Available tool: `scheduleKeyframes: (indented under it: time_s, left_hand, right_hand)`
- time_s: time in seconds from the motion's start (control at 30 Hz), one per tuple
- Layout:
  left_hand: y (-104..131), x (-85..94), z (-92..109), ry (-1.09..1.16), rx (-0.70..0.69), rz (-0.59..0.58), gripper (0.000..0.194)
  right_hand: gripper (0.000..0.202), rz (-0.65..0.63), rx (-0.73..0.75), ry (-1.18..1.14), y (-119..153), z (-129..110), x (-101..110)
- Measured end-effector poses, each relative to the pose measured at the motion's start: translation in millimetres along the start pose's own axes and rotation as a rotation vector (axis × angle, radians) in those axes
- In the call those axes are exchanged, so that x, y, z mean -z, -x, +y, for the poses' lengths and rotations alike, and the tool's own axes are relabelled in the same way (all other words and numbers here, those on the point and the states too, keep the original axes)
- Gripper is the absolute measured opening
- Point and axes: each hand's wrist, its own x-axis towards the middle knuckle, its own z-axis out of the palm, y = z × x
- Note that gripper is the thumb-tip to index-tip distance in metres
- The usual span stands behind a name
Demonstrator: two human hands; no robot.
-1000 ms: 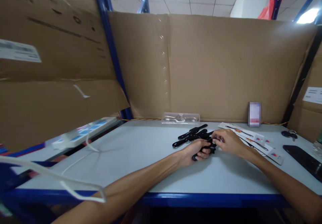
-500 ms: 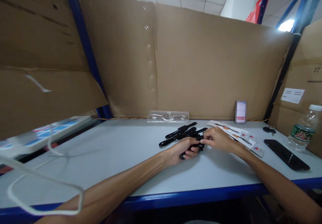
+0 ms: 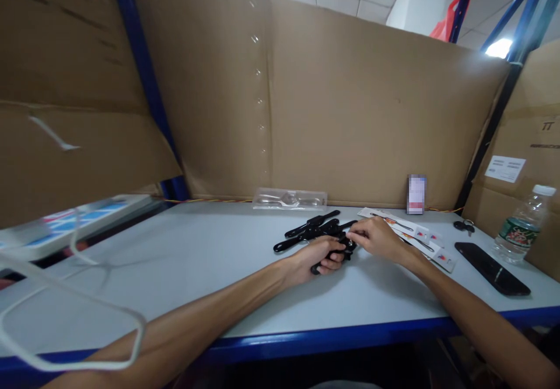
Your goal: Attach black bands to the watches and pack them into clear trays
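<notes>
My left hand (image 3: 326,255) is wrapped round the handle of a black tool (image 3: 349,255), which has a small shiny part near its far end. Its exact kind is hard to make out. At that end, the bent fingertips of my right hand (image 3: 371,237) pinch or press something on the tool; the fingers hide what they grip. Just beyond my left hand lies a loose pile of black long-handled tools (image 3: 301,234). Printed cards (image 3: 420,246), white with a picture of a dark-handled tool, lie partly behind my right hand.
Against the cardboard back wall (image 3: 350,103) lies a clear plastic blister shell (image 3: 289,199), with a propped phone (image 3: 416,193) farther right. Keys (image 3: 464,226), a black phone (image 3: 492,268) and a water bottle (image 3: 520,225) are at the right. A white cable (image 3: 74,365) loops at the left.
My right fingertips have shifted slightly at the tool's end, and its shiny part now shows more. The left hand keeps its grip. The whole view has moved a little.
</notes>
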Motion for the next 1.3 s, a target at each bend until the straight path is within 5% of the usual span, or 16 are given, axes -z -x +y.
scheduleKeyframes:
  time_s: [0.57, 0.93, 1.13, 1.3]
  left_hand:
    - [-2.3, -2.5, -6.6, -0.118, -0.137, 0.043, 0.03]
    - [-1.8, -2.7, -4.9, -0.09, -0.1, 0.035, 0.031]
    - [-2.1, -3.2, -4.1, -0.099, -0.093, 0.029, 0.028]
    - [-1.6, -3.8, -5.4, -0.093, -0.099, 0.039, 0.033]
  right_hand:
    - [0.031, 0.037, -0.043, -0.096, 1.0, -6.5, 4.3]
    - [0.034, 0.006, 0.013, -0.003, 2.4, -0.5, 4.3]
    - [0.035, -0.109, -0.01, -0.224, 1.8, -8.4, 8.0]
    - [0.038, -0.036, 0.011, -0.15, 2.2, -5.5, 7.1]
